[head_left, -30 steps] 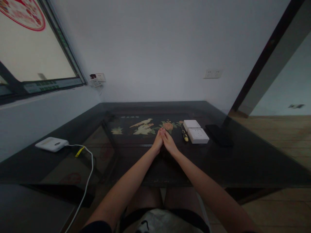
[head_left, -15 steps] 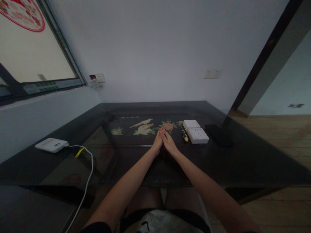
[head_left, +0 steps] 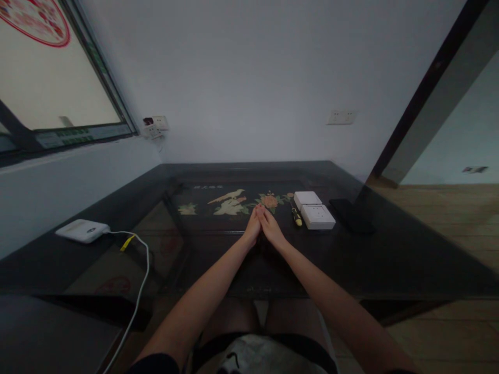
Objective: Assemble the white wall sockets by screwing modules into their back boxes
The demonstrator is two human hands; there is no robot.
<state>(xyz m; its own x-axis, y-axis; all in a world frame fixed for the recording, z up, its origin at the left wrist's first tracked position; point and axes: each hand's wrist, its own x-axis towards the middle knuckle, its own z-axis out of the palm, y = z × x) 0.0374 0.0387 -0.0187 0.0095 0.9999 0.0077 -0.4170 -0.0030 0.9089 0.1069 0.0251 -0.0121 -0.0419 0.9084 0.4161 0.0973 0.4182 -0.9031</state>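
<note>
My left hand (head_left: 253, 226) and my right hand (head_left: 270, 225) rest on the dark table (head_left: 218, 254), leaning together with their fingertips touching. The fingers of both look stretched out, and I see nothing held in either. Their inner sides are hidden. Right of my right hand lies a black and yellow screwdriver (head_left: 297, 216). Beside it sit two white socket boxes, a nearer one (head_left: 317, 216) with its socket face up and a farther one (head_left: 307, 198).
A dark flat object (head_left: 353, 215) lies right of the boxes. At the left, a white power bank (head_left: 82, 231) has a white cable (head_left: 145, 280) with a yellow tag (head_left: 127, 242) running off the front edge. Wall sockets (head_left: 341, 117) are behind the table.
The view has shifted very slightly. My hands stay together in the same place, and the things on the table have not moved.
</note>
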